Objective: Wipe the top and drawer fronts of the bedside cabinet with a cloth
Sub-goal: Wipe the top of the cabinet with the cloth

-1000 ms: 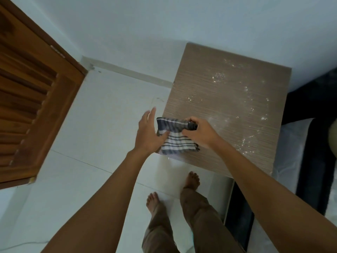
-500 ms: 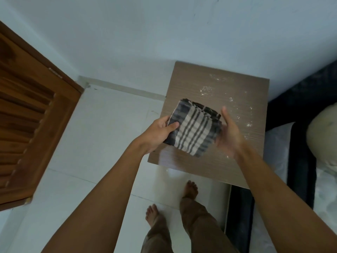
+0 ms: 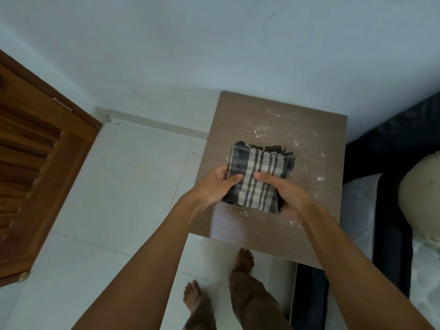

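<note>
Both hands grip the folded cloth [image 3: 259, 172]: my left hand [image 3: 212, 189] holds its near-left corner and my right hand [image 3: 285, 194] its near-right, with thumbs on top. The cloth is over the middle of the cabinet top [image 3: 257, 234]; contact cannot be told. White specks [image 3: 262, 128] dot the top. The back edge meets the wall [image 3: 214, 55], and the right edge is just beside the bed [image 3: 362, 206]. Open floor [image 3: 133, 186] lies left, with a wooden door [image 3: 35, 175] beyond.

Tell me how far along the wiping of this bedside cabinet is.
Barely started. Done: the checked cloth is folded into a pad. In hand: the left hand and right hand grip its near edge over the cabinet top. Left: the whole top, where white specks are scattered, then the drawer fronts, which this view does not show.
</note>
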`<state>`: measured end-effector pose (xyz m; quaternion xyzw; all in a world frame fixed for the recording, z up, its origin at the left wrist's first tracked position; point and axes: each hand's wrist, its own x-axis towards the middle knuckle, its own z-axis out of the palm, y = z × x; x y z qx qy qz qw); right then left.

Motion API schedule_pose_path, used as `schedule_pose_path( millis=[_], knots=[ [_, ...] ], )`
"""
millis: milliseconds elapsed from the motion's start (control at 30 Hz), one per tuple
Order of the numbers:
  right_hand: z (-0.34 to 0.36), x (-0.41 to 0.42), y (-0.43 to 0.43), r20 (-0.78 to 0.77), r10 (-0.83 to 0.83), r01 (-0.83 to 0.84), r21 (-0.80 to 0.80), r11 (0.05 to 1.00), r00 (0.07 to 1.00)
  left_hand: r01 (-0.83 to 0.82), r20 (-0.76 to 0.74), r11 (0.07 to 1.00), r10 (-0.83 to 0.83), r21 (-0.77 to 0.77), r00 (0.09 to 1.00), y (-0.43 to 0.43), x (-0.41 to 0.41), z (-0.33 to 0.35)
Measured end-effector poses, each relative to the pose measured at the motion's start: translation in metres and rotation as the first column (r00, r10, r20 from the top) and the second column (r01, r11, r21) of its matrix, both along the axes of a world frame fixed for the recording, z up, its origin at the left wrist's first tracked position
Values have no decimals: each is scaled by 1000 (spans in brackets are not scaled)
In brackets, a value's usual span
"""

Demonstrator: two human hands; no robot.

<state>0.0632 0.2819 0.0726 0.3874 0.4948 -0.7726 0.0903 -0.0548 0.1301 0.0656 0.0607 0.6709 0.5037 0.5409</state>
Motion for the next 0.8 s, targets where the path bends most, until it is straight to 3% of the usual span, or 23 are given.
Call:
schedule_pose_path(
  millis=[133,233,333,433,533,667,733,800],
  knots=[
    [0,-21,9,6,96,-96,161,982,995,32,-39,998,-34,-47,999,16,-5,-4],
    [-7,-44,27,36,44,-53,310,949,998,44,-26,996,-46,-81,999,26,-18,-12],
    [-12,-73,60,23,24,-32,548,836,999,-39,-254,981,-11,-190,967,31,-42,-32],
    [-23,-114,95,75,197,-179,787,590,978,-231,-532,924,37,-304,846,26,-68,-62],
    [-39,-169,120,216,362,-302,932,201,907,-339,-537,866,99,-369,838,13,-88,-95],
    [-75,-231,131,274,514,-189,959,-213,813,-310,-498,831,47,-461,866,3,-99,-126],
    [-90,-251,125,340,523,-161,920,-358,781,-298,-486,834,42,-464,873,0,-99,-135],
    [-106,-265,121,424,481,-203,872,-444,768,-286,-507,852,28,-438,862,-2,-99,-143]
  ],
)
